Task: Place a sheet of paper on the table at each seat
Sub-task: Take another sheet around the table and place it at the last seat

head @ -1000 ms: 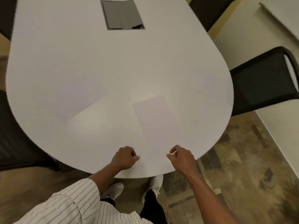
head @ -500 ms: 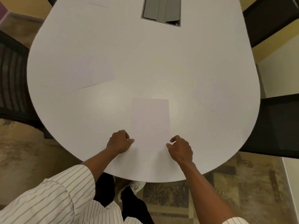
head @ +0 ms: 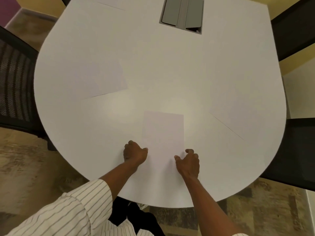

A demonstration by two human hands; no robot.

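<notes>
With a side sheet [head: 100, 80] laid before the left chair [head: 15, 79], the left hand [head: 134, 153], curled at the paper's edge with grip undeterminable, and the right hand [head: 188, 163], loosely spread with its thumb resting on the paper, flank the centre sheet [head: 162, 132] flat on the tabletop [head: 153, 65] at the near seat, evidently to square it.

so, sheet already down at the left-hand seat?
Yes, a sheet lies flat on the table beside the left chair.

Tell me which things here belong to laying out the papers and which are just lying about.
Part of the job: near sheet, left sheet, right sheet, table, left hand, right hand, left chair and right chair marking seats.
Just there: grey hatch set in the tabletop, patterned floor.
</notes>
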